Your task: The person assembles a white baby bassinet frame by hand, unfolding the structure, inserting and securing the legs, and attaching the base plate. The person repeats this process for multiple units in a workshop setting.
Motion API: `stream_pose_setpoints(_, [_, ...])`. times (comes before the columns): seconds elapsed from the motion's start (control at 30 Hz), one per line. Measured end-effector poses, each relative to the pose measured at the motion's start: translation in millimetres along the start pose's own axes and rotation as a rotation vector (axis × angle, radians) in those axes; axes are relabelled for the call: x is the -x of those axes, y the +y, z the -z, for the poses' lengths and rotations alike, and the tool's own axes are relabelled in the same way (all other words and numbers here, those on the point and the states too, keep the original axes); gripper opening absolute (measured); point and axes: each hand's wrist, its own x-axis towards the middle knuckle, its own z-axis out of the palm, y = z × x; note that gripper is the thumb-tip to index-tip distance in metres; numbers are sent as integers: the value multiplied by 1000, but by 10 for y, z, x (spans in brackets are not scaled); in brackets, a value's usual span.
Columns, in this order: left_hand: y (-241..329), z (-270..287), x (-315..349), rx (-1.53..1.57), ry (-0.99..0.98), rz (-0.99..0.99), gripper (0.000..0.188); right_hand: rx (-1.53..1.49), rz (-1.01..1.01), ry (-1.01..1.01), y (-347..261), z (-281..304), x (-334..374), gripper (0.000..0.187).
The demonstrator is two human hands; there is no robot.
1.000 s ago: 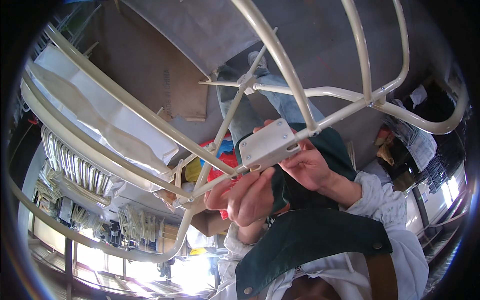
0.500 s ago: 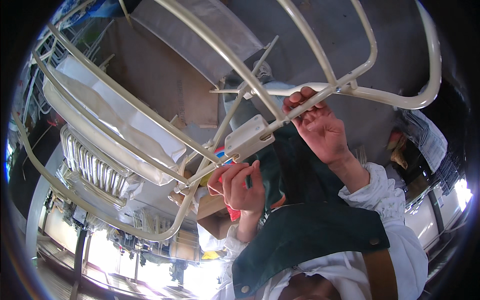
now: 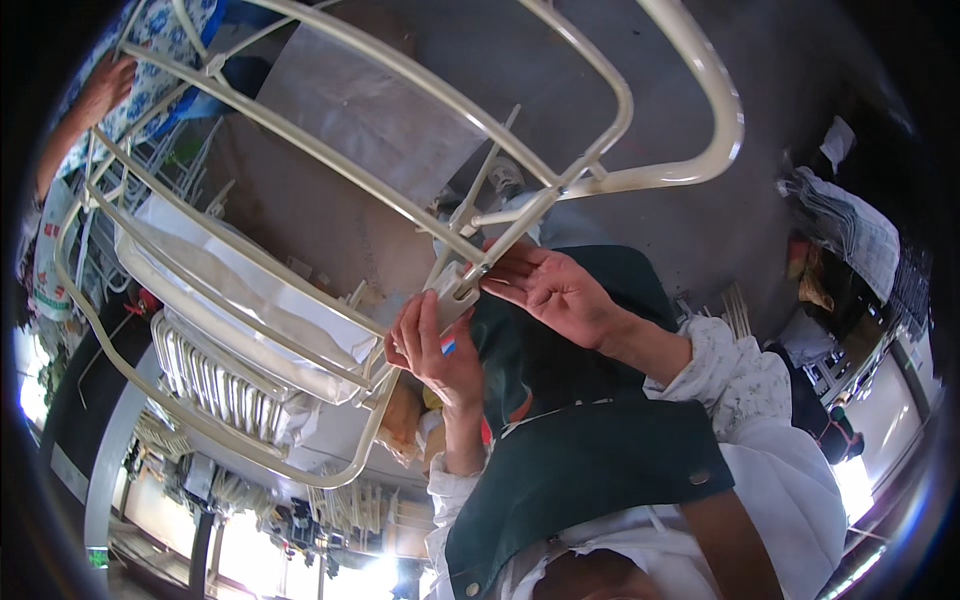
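Observation:
A cream tubular metal rail frame (image 3: 330,122) with long curved bars slants across the view in front of me. On its lower bar sits a white plastic block (image 3: 458,298) with a slot in its end. My left hand (image 3: 440,355) is closed about the block's lower left side, fingers bent and thumb along its near face. Beside the block's right end, my right hand (image 3: 560,295) has its fingers stretched out and pressed together, their tips at the bar near a joint. Nothing shows gripped in it.
Another person's hand (image 3: 104,88) rests on the frame's far left end. White wrapped padding (image 3: 230,270) and stacked cream tubes (image 3: 215,375) lie to the left. Bundled newspapers (image 3: 850,235) are at the right. Grey sheeting (image 3: 360,110) covers part of the floor.
The frame has shifted left in view. My left hand has come up onto the block. My right hand has moved left and down along the bar, its fingers straighter. Another person's hand now shows.

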Motion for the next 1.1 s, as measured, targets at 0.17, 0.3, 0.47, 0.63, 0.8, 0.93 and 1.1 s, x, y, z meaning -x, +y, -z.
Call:
stream_pose_setpoints(0.17, [14,-42,-1,6,62,10,38,-148,98,-8,-74,37,105,66])
stream_pose_setpoints(0.3, [10,-56,206,1,257,-157,19,-303,349,73,-351,100,140,65])
stream_pose_setpoints(0.47, [39,-33,646,450,-122,99,18,70,386,82,-460,-57,346,58])
stream_pose_setpoints(0.63, [-173,-109,647,1445,-78,936,42,773,350,304,-410,-105,448,34])
stream_pose_setpoints(0.8, [-338,-289,450,1729,64,938,50,1782,855,-48,-197,-566,171,21])
stream_pose_setpoints(0.93, [-308,-336,420,1711,103,1084,60,2021,886,-121,9,-574,-65,30])
stream_pose_setpoints(1.1, [-182,-179,297,1734,125,1141,64,2370,795,-167,130,-633,-269,35])
